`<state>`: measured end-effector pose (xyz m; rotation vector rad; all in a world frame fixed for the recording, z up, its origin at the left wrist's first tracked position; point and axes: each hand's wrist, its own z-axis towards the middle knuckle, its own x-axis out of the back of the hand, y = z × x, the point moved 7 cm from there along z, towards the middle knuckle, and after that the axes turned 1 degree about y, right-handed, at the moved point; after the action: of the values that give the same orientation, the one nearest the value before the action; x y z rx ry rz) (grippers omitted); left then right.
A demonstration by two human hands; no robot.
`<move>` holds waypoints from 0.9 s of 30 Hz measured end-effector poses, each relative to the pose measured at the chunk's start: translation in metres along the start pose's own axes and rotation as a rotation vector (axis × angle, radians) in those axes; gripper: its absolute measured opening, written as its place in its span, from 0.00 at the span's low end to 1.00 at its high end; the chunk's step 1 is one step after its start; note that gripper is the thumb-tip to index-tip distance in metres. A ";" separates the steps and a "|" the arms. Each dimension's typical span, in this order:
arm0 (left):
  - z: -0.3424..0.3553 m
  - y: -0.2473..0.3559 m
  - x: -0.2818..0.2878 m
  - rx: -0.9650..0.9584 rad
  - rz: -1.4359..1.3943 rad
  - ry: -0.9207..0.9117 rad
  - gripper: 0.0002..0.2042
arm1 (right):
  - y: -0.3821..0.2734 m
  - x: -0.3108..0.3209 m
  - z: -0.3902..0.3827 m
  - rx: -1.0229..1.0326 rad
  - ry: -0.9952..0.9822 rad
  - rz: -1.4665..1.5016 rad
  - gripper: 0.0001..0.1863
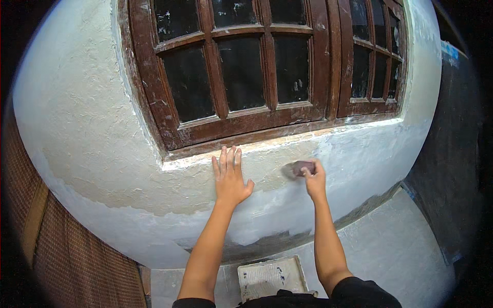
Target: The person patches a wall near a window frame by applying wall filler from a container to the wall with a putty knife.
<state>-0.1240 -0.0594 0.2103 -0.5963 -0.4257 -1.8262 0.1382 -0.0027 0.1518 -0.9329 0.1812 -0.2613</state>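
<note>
Below the window, my left hand [231, 179] lies flat against the wall [174, 190] with its fingers spread, fingertips at the ledge under the frame. It holds nothing. To its right, my right hand [315, 179] grips a small, flat, dark purplish-brown piece [303, 168] between thumb and fingers, held against or close to the wall. Its left end is grey and smeared by motion, so I cannot tell whether it is sandpaper or a scraper. The wall around both hands is rough beige, with smoother whitish patches to the right and below.
A brown wooden window [251, 123] with dark panes and white smears fills the upper middle. On the floor [390, 236] below stands a paint-stained tray [272, 277]. Woven matting [77, 256] borders the left, and a dark panel [441, 154] stands at the right.
</note>
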 end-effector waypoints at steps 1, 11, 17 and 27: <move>-0.001 -0.001 -0.001 -0.002 -0.001 -0.001 0.48 | 0.003 -0.006 -0.004 -0.047 -0.068 0.059 0.11; 0.000 -0.002 -0.001 0.011 -0.002 -0.013 0.47 | 0.015 -0.008 -0.007 0.030 -0.072 -0.056 0.13; 0.000 -0.001 0.002 0.006 -0.014 0.008 0.46 | 0.021 0.014 -0.004 -0.024 0.124 -0.001 0.09; -0.001 -0.002 0.000 0.005 -0.014 0.004 0.47 | -0.005 0.037 -0.008 -0.034 0.155 -0.103 0.10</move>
<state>-0.1264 -0.0593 0.2101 -0.5877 -0.4330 -1.8383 0.1707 -0.0224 0.1498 -0.9573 0.2811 -0.4270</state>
